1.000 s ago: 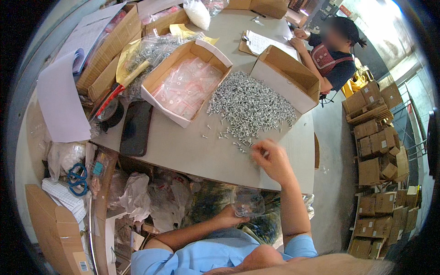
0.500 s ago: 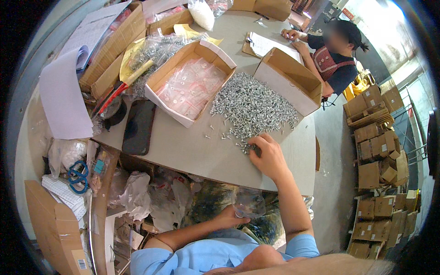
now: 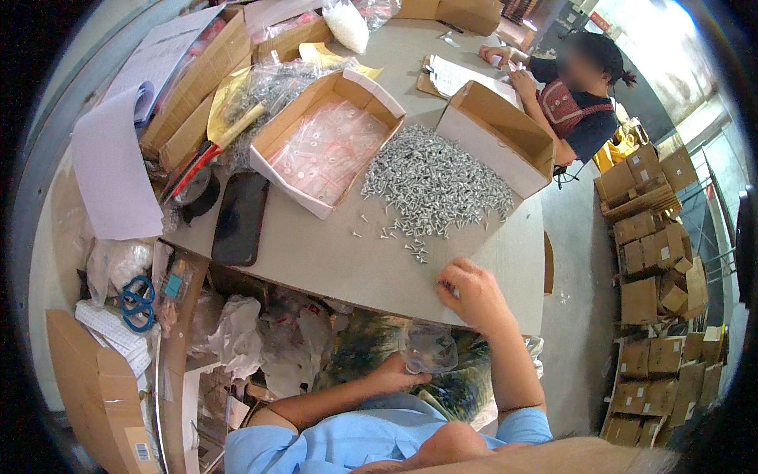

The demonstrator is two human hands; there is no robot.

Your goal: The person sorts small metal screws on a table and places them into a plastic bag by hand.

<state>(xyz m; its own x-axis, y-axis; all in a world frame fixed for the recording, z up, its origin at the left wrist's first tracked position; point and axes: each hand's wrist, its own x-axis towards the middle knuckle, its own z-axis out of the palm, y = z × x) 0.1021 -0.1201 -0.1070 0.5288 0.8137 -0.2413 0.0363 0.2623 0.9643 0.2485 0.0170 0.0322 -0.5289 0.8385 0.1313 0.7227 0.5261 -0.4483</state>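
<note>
Several small silver screws (image 3: 450, 287) are pinched in the fingers of my right hand (image 3: 478, 296), which is just above the table's near edge. A large heap of loose screws (image 3: 438, 182) spreads beyond it, with a few strays at its near side. Lower down, at my lap, my left hand (image 3: 397, 374) grips a small clear plastic bag (image 3: 430, 347); a pale round piece shows near the fingertips. Left of the heap, an open cardboard box (image 3: 328, 154) holds flat clear bags with white round pieces in them.
An open white-sided box (image 3: 499, 138) stands against the heap's right side. A black phone (image 3: 240, 220) lies at the left, near a red cutter (image 3: 193, 170) and blue-handled scissors (image 3: 136, 304). Across the table a co-worker (image 3: 580, 110) sits by a clipboard (image 3: 466, 77). Cartons (image 3: 651, 296) are stacked at right.
My right hand has drawn back from the heap toward the table's near edge, carrying several screws. My left hand and the bag are nearly still. The co-worker's hands have shifted slightly.
</note>
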